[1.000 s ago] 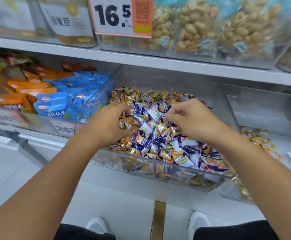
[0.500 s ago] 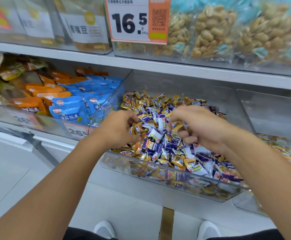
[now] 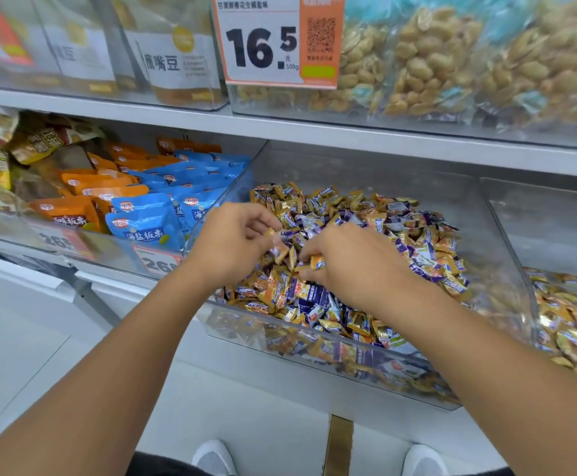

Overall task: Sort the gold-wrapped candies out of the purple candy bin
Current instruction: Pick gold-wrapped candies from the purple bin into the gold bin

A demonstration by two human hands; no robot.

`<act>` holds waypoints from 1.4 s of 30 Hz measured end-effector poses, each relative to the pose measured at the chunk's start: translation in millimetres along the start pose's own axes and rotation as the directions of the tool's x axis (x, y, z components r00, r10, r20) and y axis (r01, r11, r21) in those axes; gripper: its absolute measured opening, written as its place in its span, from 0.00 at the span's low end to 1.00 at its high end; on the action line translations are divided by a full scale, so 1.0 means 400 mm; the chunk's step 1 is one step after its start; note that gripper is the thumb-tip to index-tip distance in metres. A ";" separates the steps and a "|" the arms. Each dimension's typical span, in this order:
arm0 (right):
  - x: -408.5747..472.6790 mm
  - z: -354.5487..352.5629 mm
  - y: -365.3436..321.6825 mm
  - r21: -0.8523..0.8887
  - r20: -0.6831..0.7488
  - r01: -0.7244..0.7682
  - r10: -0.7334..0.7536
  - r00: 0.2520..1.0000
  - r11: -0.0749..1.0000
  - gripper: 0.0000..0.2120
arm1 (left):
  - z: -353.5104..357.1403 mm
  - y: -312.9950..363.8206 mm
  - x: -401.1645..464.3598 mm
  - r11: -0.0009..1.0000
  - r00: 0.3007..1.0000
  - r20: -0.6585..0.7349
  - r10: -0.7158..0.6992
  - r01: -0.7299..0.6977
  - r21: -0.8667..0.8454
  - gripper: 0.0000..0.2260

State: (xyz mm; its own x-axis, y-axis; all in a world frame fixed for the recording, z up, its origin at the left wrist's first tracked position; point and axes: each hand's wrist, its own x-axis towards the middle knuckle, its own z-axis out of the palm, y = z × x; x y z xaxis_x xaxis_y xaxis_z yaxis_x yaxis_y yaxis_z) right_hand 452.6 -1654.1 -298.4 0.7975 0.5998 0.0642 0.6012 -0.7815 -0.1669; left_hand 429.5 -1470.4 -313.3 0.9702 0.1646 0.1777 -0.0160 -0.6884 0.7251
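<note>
A clear plastic bin (image 3: pixel 506 242) on the lower shelf holds a heap of mixed purple candies (image 3: pixel 318 297) and gold-wrapped candies (image 3: pixel 290 207). Both hands are over the middle of the heap. My left hand (image 3: pixel 232 245) has its fingers curled round several gold candies, one showing at the fingertips. My right hand (image 3: pixel 352 266) pinches a gold-wrapped candy (image 3: pixel 317 262) between thumb and fingers, close to the left hand. Candies under the palms are hidden.
To the right stands a second clear bin (image 3: pixel 555 218) with gold candies (image 3: pixel 568 314) in it. Left of the candy bin lie blue packets (image 3: pixel 149 228) and orange packets (image 3: pixel 70 211). A price tag (image 3: pixel 276 39) hangs on the upper shelf with bagged snacks (image 3: pixel 434 63).
The view shifted left, so the bin sits further right. My hands have come closer together over the heap, and the right hand now pinches a gold candy.
</note>
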 end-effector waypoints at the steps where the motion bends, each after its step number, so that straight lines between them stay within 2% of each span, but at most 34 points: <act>1: 0.003 -0.002 0.006 -0.087 -0.026 -0.007 0.004 1.000 0.996 0.06 | -0.010 0.008 -0.003 0.999 0.999 -0.035 0.001 -0.002 -0.037 0.04; 3: 0.003 -0.020 0.025 -0.190 -0.070 -0.053 0.040 0.997 0.980 0.05 | -0.025 0.024 -0.008 0.994 0.999 -0.052 -0.016 0.010 -0.105 0.05; 5: -0.004 -0.044 0.051 -0.202 -0.054 -0.113 0.104 0.993 0.973 0.11 | -0.030 0.036 -0.015 0.984 0.998 -0.005 -0.070 0.068 -0.165 0.07; 7: -0.013 -0.056 0.073 -0.194 -0.055 -0.151 0.143 0.988 0.969 0.17 | -0.029 0.040 -0.020 0.920 0.981 0.089 -0.170 0.190 -0.341 0.09; 8: -0.016 -0.060 0.080 -0.122 -0.061 -0.167 0.161 0.985 0.978 0.17 | -0.030 0.040 -0.020 0.863 0.967 0.139 -0.213 0.253 -0.437 0.09; 11: -0.014 -0.057 0.086 0.237 -0.108 -0.168 0.198 0.974 0.957 0.15 | -0.035 0.035 -0.013 0.670 0.920 0.233 -0.315 0.390 -0.632 0.11; 13: -0.008 -0.058 0.063 0.379 -0.139 -0.113 0.178 0.974 0.919 0.13 | -0.034 0.036 -0.008 0.512 0.886 0.288 -0.362 0.448 -0.733 0.12; 14: -0.007 -0.057 0.047 0.412 -0.130 -0.062 0.126 0.983 0.909 0.11 | -0.032 0.036 -0.008 0.483 0.874 0.302 -0.381 0.467 -0.741 0.12; 16: -0.005 -0.045 0.016 0.376 -0.030 0.044 -0.035 0.999 0.926 0.08 | -0.024 0.041 -0.011 0.493 0.863 0.303 -0.405 0.485 -0.722 0.13; 18: -0.001 -0.023 -0.006 0.138 0.086 0.129 -0.141 0.986 0.982 0.10 | -0.017 0.044 -0.014 0.506 0.860 0.300 -0.413 0.491 -0.709 0.13; 20: 0.004 -0.010 -0.012 -0.082 0.082 0.160 -0.153 0.985 0.984 0.15 | -0.018 0.046 -0.017 0.502 0.857 0.303 -0.417 0.495 -0.709 0.12; 23: 0.010 -0.008 -0.015 -0.182 0.063 0.161 -0.152 0.986 0.970 0.16 | -0.018 0.043 -0.018 0.476 0.840 0.338 -0.425 0.525 -0.705 0.12; 25: 0.016 -0.005 -0.013 -0.170 0.056 0.167 -0.160 0.986 0.971 0.12 | -0.017 0.039 -0.019 0.485 0.846 0.352 -0.401 0.522 -0.702 0.11; 26: 0.016 -0.009 -0.010 -0.129 0.036 0.154 -0.151 0.988 0.980 0.10 | -0.014 0.035 -0.019 0.520 0.857 0.344 -0.385 0.509 -0.686 0.09; 29: 0.016 -0.029 0.016 0.194 -0.048 0.068 -0.060 0.997 0.979 0.07 | -0.007 0.010 -0.019 0.684 0.883 0.313 -0.351 0.470 -0.559 0.08; 31: 0.009 -0.048 0.034 0.489 -0.060 -0.033 0.071 0.996 0.872 0.07 | -0.002 -0.003 -0.016 0.799 0.911 0.250 -0.328 0.409 -0.440 0.10; 32: 0.004 -0.054 0.040 0.633 -0.009 -0.117 0.159 0.987 0.765 0.08 | -0.001 -0.002 -0.014 0.857 0.931 0.207 -0.301 0.359 -0.370 0.10; 33: -0.002 -0.058 0.045 0.761 0.080 -0.208 0.228 0.970 0.615 0.09 | 0.000 0.000 -0.014 0.903 0.951 0.174 -0.257 0.300 -0.306 0.10; 35: -0.008 -0.062 0.049 0.918 0.270 -0.328 0.255 0.928 0.221 0.08 | -0.002 0.006 -0.012 0.964 0.979 0.150 -0.137 0.167 -0.206 0.10; 37: -0.009 -0.063 0.053 0.904 0.425 -0.404 0.188 0.886 -0.139 0.05 | -0.001 0.006 -0.011 0.996 0.985 0.173 -0.014 0.029 -0.083 0.12; 38: -0.012 -0.065 0.053 0.859 0.479 -0.433 0.128 0.869 -0.274 0.05 | 0.002 0.007 -0.012 0.999 0.980 0.196 0.035 -0.039 0.017 0.12; 40: -0.016 -0.069 0.049 0.776 0.516 -0.466 0.002 0.857 -0.425 0.07 | 0.011 0.001 -0.007 0.957 0.962 0.253 0.100 -0.163 0.242 0.08; 41: -0.017 -0.067 0.051 0.753 0.515 -0.471 -0.035 0.857 -0.460 0.09 | 0.016 -0.003 -0.004 0.922 0.955 0.276 0.111 -0.202 0.330 0.05; 42: -0.016 -0.066 0.050 0.743 0.511 -0.471 -0.051 0.858 -0.476 0.12 | 0.024 -0.007 -0.002 0.890 0.952 0.287 0.110 -0.223 0.397 0.08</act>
State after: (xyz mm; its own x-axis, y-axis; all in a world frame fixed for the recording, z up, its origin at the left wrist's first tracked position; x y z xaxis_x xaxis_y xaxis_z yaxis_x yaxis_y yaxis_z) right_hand 460.6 -1678.2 -276.2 0.6283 0.6420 -0.4394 -0.6986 0.2171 -0.6818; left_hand 431.3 -1475.6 -321.8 0.9909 -0.1218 0.0576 -0.1342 -0.9301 0.3418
